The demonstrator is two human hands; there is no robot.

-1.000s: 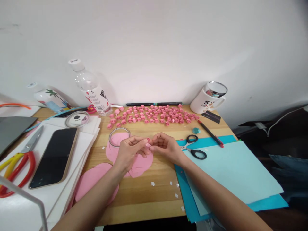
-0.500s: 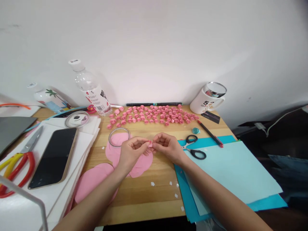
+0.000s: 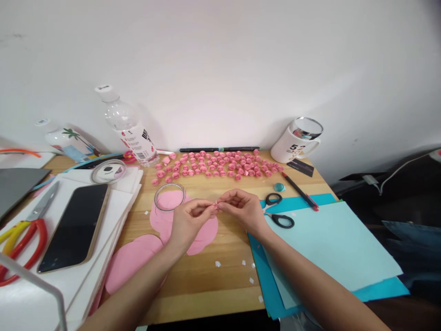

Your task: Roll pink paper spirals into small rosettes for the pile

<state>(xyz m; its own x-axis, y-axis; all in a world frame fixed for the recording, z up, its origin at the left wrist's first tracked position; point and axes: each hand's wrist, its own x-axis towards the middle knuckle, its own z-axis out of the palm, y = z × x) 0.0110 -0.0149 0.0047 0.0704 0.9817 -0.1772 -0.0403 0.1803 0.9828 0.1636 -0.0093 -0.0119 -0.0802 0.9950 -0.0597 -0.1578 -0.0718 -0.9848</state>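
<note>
Between the fingertips of my left hand (image 3: 191, 218) and my right hand (image 3: 243, 209) is a small pink paper piece (image 3: 216, 206), mostly hidden by the fingers. Both hands are closed in a pinch, their tips almost touching. Pink paper circles (image 3: 203, 239) lie beneath my left hand, and a roll of tape (image 3: 170, 197) rests on them. More pink circles (image 3: 134, 259) lie by my left forearm. Beyond the hands, several rolled pink paper flowers (image 3: 220, 165) are spread along the wall. Black-handled scissors (image 3: 280, 219) lie to the right of my right hand.
Blue paper sheets (image 3: 330, 248) cover the right side, with a red-black pen (image 3: 299, 191) and a white mug (image 3: 296, 140) behind. At left are a phone (image 3: 74, 227), red-yellow scissors (image 3: 29, 234), white papers (image 3: 127, 197) and a clear bottle (image 3: 129, 126). White scraps (image 3: 217, 264) dot the table.
The fingertips have drawn closer around the pink paper piece, so less of it shows. The whole view has shifted very slightly; the other things stay in place.
</note>
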